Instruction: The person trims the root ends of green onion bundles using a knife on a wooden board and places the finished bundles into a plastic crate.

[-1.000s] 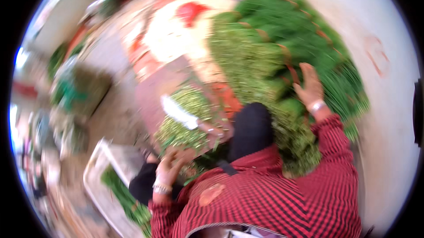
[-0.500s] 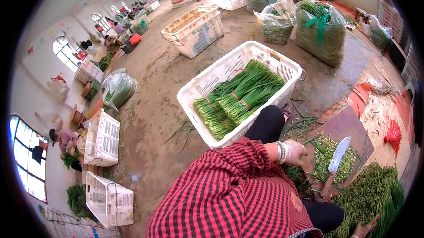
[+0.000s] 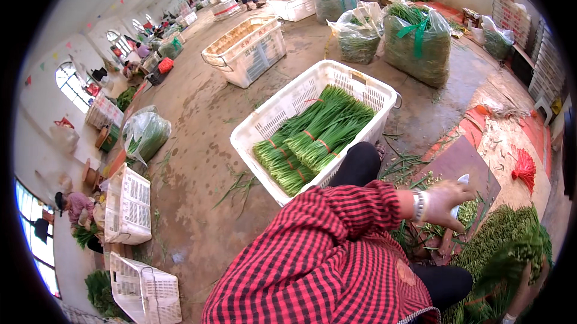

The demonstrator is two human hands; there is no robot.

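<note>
My left hand (image 3: 446,202), in a thin pale glove with a bracelet at the wrist, reaches over a dark board (image 3: 460,165) with its fingers spread. Beneath it lies a knife (image 3: 463,178), its blade mostly covered by the hand and its wooden handle showing below. Chopped green bits surround the knife. At the lower right my right hand (image 3: 524,291) grips a bunch of thin green budded stalks (image 3: 518,255), blurred by motion. It is lifted over a large pile of the same stalks (image 3: 496,237).
A white crate (image 3: 252,165) ahead holds several green bundles (image 3: 324,132) tied in red. Red ties (image 3: 524,171) lie right of the board. Stuffed plastic bags (image 3: 418,48) and another crate (image 3: 246,51) stand farther off. A co-worker (image 3: 78,207) sits at the left beside more crates.
My left hand has moved right, over the knife, with its fingers now spread. My right hand has risen from the pile's lower edge with a bunch of stalks. The view has shifted slightly.
</note>
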